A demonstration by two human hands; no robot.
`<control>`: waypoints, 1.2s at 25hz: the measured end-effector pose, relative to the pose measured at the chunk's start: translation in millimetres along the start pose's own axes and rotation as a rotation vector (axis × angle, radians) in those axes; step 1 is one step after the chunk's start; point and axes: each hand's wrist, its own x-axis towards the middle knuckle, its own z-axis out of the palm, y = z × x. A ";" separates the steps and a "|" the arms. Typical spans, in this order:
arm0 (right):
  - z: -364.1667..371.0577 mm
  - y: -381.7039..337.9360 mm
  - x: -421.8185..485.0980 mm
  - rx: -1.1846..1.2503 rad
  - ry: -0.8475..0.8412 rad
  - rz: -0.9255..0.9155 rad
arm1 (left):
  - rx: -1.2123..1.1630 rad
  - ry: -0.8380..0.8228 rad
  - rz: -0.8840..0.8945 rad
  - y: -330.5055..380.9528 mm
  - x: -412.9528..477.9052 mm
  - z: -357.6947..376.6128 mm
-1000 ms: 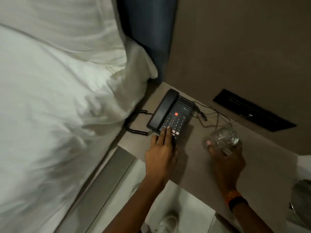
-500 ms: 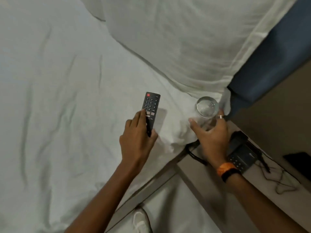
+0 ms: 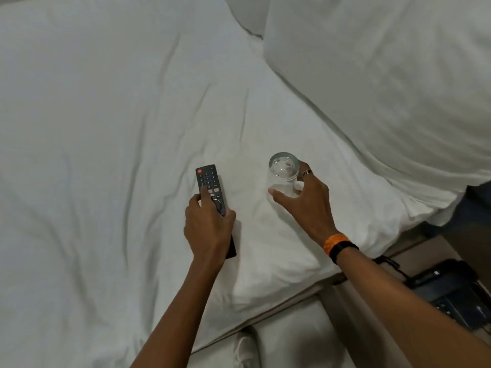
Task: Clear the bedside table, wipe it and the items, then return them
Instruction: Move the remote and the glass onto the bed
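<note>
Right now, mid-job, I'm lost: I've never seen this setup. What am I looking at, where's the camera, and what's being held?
There is no machine here: these are a person's two bare hands. The single picture comes from a camera worn on the head, looking forward and down. The left hand curls its fingers round a black remote. The right hand holds a clear glass by its side. Both are over the white bed sheet, near a pillow; I can't tell whether they touch the sheet. At lower right, the telephone sits on the bedside table.
</note>
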 end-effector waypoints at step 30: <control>-52.2 69.2 -115.5 0.063 0.320 0.147 | 0.104 0.077 0.447 14.6 -109.9 37.9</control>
